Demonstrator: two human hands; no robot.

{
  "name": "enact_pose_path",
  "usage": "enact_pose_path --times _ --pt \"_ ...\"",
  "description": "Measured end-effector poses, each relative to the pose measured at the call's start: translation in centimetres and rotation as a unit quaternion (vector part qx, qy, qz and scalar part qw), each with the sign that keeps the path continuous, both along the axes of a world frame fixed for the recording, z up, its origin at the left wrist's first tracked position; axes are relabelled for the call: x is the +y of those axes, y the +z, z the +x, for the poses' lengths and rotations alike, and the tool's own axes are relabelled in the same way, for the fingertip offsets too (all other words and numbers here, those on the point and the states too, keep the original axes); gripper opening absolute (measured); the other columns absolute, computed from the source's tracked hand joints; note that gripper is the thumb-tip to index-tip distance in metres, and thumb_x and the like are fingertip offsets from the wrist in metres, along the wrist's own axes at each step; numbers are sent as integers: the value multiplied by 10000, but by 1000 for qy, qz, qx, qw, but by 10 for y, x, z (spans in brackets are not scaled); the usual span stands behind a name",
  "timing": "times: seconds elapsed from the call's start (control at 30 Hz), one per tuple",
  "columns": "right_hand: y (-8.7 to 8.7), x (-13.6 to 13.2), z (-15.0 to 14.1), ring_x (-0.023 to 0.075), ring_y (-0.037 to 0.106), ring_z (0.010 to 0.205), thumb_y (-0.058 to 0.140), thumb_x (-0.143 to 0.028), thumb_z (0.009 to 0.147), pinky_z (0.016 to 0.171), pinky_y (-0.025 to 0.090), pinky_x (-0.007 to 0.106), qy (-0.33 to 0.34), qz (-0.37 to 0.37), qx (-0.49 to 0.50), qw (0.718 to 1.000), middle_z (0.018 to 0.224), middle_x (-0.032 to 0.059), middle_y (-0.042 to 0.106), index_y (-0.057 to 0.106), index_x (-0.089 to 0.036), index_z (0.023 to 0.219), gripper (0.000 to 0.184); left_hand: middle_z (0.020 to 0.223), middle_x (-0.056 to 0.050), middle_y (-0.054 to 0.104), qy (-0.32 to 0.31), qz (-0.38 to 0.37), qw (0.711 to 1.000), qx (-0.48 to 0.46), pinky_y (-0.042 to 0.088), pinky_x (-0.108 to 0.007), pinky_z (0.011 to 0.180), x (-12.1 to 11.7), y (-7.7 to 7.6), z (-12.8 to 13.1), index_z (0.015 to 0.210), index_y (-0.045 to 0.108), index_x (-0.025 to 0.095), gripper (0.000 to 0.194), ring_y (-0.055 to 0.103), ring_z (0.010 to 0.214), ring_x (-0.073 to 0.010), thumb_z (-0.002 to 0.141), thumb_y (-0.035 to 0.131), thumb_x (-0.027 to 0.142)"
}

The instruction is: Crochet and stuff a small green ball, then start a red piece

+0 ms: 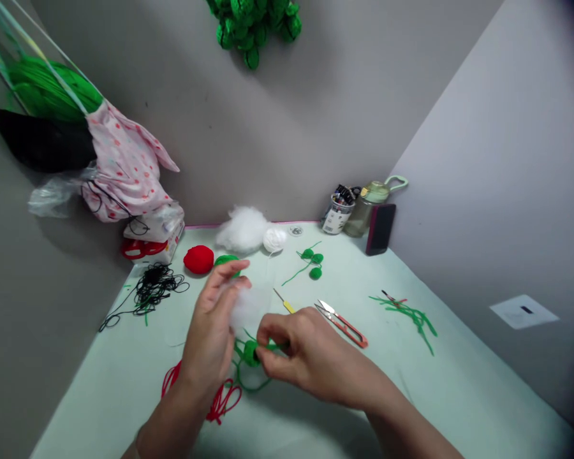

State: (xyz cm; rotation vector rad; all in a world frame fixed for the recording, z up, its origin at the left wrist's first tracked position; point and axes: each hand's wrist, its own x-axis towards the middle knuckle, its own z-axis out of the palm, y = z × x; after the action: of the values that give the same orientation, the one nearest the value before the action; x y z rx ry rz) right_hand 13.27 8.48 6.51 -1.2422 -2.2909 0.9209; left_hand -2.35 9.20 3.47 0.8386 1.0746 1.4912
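My left hand (208,335) is closed around a loose tuft of white fibre stuffing (252,307), its thumb and fingers at the tuft's left side. My right hand (309,354) pinches a small green crocheted piece (251,352) between thumb and fingertips, just right of my left palm and below the tuft. Green yarn tails trail from the piece over the tabletop. A yellow-handled crochet hook (284,301) lies just beyond my right knuckles. To its right rest orange-handled thread snips (342,324), blades pointing away from me.
A red yarn ball (199,260), white stuffing (243,229) and a white yarn ball (274,240) sit along the back. Tangled black cord (155,287) lies left, green yarn scraps (411,314) right. A phone (381,229) leans near a bottle (361,213).
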Motion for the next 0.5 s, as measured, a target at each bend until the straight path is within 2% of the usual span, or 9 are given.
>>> enact_pose_path --times 0.07,0.13,0.2,0.3,0.37,0.4,0.5 --pt "4 -2 1 62 312 489 637 -76 798 507 241 211 24 -46 41 998 542 -104 364 553 -196 664 199 1044 -37 734 -66 12 998 2 572 -271 843 -6 -1 7 829 706 214 138 693 1016 -201 813 593 136" --pt "5 1 5 74 331 536 606 -58 788 516 260 213 17 -73 86 993 582 -91 379 492 -197 643 230 1057 -64 759 -158 17 987 -15 579 -347 945 -12 0 12 817 717 233 253 697 1113 -242 906 493 155" --pt "4 5 11 90 356 589 573 -47 779 526 282 218 16 -95 129 987 642 -73 407 498 -202 671 204 1184 -75 757 -233 19 972 -2 563 -397 1021 -17 3 9 1010 748 273 343 682 1198 -255 1002 409 224" --pt "3 11 20 97 322 606 551 -45 768 516 266 229 3 -130 168 977 667 -69 367 490 -205 681 192 1425 -49 673 -316 19 941 115 492 -407 1138 -19 11 -8 1369 654 356 392 604 1357 -254 1031 459 319" --pt "5 12 25 91 293 591 561 -57 775 508 244 233 1 -151 173 973 650 -78 333 458 -207 665 212 1500 -29 623 -325 30 921 215 450 -411 1176 -16 15 -21 1456 590 388 449 524 1443 -257 1013 538 335" --pt "6 12 26 88 289 584 572 -68 784 506 240 233 5 -157 172 972 640 -83 327 458 -206 666 215 1461 -37 653 -315 52 914 250 455 -416 1169 -14 17 -27 1428 622 377 430 553 1414 -264 1006 553 329" --pt "9 11 27 83 305 559 600 -118 827 497 244 228 3 -157 146 977 614 -89 362 529 -201 701 167 1232 -36 752 -221 127 918 303 521 -370 1069 -6 16 -38 1143 789 334 298 659 1249 -256 951 592 216"
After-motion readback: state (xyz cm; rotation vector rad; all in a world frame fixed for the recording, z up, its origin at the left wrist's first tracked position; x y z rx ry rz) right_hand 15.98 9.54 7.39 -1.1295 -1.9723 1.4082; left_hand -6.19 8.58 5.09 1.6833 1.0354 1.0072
